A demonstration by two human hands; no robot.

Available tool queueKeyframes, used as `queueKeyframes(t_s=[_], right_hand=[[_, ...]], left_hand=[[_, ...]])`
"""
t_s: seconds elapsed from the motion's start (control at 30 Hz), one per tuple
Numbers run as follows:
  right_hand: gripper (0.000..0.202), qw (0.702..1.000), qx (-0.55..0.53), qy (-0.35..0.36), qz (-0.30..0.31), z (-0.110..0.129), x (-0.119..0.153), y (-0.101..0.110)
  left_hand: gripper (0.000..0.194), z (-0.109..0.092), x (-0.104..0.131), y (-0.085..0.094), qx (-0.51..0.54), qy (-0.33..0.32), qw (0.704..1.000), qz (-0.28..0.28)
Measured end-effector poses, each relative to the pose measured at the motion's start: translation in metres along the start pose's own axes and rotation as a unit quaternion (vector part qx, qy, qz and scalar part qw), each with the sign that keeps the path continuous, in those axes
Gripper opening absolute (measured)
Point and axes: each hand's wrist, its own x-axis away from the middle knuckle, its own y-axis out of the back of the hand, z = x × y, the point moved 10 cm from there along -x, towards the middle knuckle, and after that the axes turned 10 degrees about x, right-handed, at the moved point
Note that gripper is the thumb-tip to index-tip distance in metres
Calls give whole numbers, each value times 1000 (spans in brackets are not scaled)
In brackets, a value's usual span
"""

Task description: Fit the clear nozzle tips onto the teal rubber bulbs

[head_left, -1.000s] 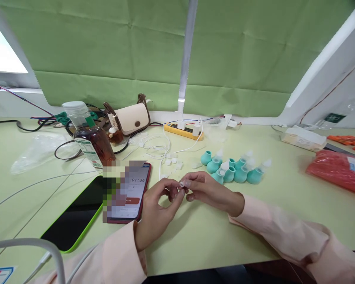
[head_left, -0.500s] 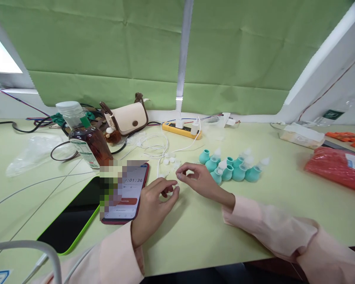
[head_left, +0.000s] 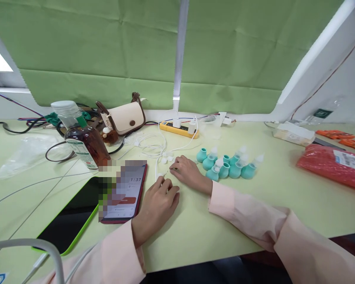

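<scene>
My left hand point(head_left: 159, 203) is low over the table beside the red-cased phone point(head_left: 129, 193), palm down. Its fingers are loosely bent and apart, and I see nothing in them. Slightly further away and to the right, my right hand point(head_left: 189, 173) bends its fingers down toward the tabletop, near a few small white caps point(head_left: 164, 159). No held thing shows there, though its fingertips are partly hidden. Just right of it stands a cluster of teal squeeze bulbs point(head_left: 235, 169). Several have translucent pointed tips; others have bare open necks.
A green-cased phone point(head_left: 71, 215) lies at the left. Behind it are a bottle of dark liquid point(head_left: 87, 144) and a cream handbag point(head_left: 127, 117). White cables point(head_left: 150, 148) run to a yellow power strip point(head_left: 179, 129). A red plastic package point(head_left: 328, 163) lies at the right.
My left hand has turned further palm down, its fingers lower. The right hand has moved slightly left and its fingers have dropped toward the table. The view has shifted slightly.
</scene>
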Motion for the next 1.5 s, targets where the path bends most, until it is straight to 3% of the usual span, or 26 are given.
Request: queueKeyframes(t_s=[0.1,0.27,0.4,0.5,0.6,0.73,0.8,0.87,0.93,1.0,1.07,1.13,1.23,1.4,1.5], right_hand=[[17,1000,-28,-5,-6,-2,-1,1],[13,992,-125,-15,-22,-1,9,19],[19,974,-223,-28,-16,-3,21,30],[20,928,-366,-69,8,-9,30,28],[19,865,-486,-114,51,-9,39,18],[27,783,-589,-145,135,2,48,3],[29,765,-608,-142,159,6,50,0],[29,789,-580,-129,158,4,48,2],[28,862,-487,-97,101,-5,43,14],[24,948,-316,-37,1,-9,40,37],[24,992,-104,21,-65,-3,42,50],[25,995,74,47,-51,2,44,41],[18,982,178,54,3,0,44,21],[14,984,166,67,12,5,43,21],[18,996,61,62,-10,9,48,35]], left_hand=[[17,-9,1,-9,-2,-34,998,43],[18,7,1,-15,-48,28,996,66],[19,16,1,-12,-12,66,996,51],[12,18,1,6,64,76,995,-33],[10,13,4,28,141,36,980,-135],[13,12,5,35,228,7,959,-168],[13,16,5,35,256,21,951,-171],[12,18,4,34,275,32,946,-170],[12,21,4,35,287,47,941,-174],[12,26,5,36,298,70,934,-184],[13,31,6,36,312,93,926,-191],[15,33,7,36,328,105,918,-194],[17,35,7,34,347,117,911,-189],[15,39,7,24,375,154,900,-162],[16,48,9,18,413,200,874,-159]])
